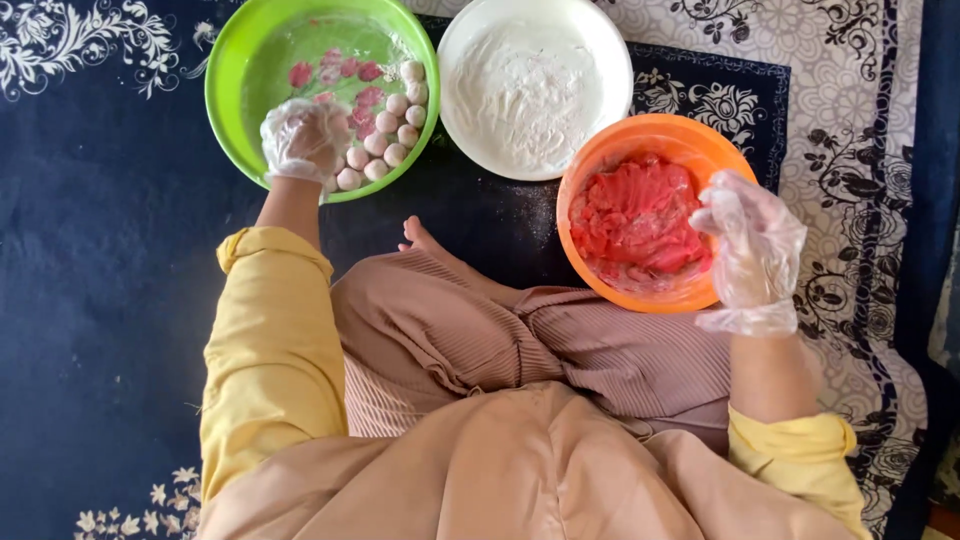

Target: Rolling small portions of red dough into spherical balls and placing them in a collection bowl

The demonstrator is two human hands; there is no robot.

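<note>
Resting curled over dough balls [385,130] in the green bowl [225,90], left hand [303,140]; right hand [752,245] open beside red dough [635,220].

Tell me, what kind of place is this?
Probably a home floor used for making food. The person sits on a dark patterned carpet, with a green bowl of dough balls and an orange bowl of red dough.

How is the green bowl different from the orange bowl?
The green bowl holds small round balls, some pale and some pink; the orange bowl holds one wet red lumpy mass. The green bowl sits by the left hand, which reaches inside it; the orange bowl sits by the right hand, at its rim. The green bowl looks mostly bare; the orange is fuller. Both are round and rest on the rug.
</note>
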